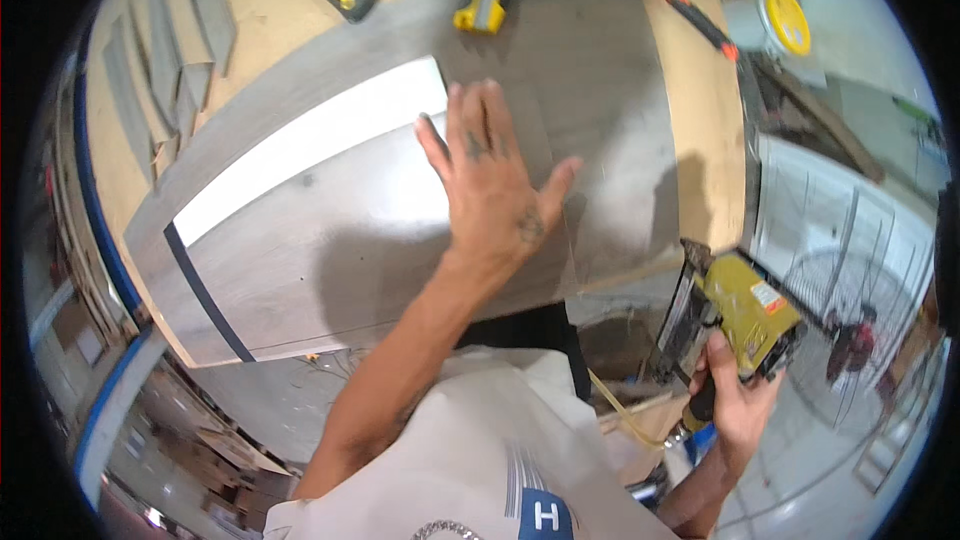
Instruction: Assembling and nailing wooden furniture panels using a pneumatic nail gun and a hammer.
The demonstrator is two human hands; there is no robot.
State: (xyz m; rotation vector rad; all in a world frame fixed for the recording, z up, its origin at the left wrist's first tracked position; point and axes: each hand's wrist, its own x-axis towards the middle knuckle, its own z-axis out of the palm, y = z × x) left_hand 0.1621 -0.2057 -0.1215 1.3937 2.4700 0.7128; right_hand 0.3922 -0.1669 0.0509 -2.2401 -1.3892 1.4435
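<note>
Left hand (495,175) spread wide, flat on the grey panel (300,240) across the desk (712,130); right hand (738,400) gripping the nailer (748,310), near right. Looks like steadying; next probably calls for nailer to panel, fingers clear.

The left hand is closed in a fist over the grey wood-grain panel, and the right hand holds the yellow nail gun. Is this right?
No, the left hand is open. The head view shows its fingers extended over the grey wood-grain panel. The right hand does hold the yellow nail gun.
</note>
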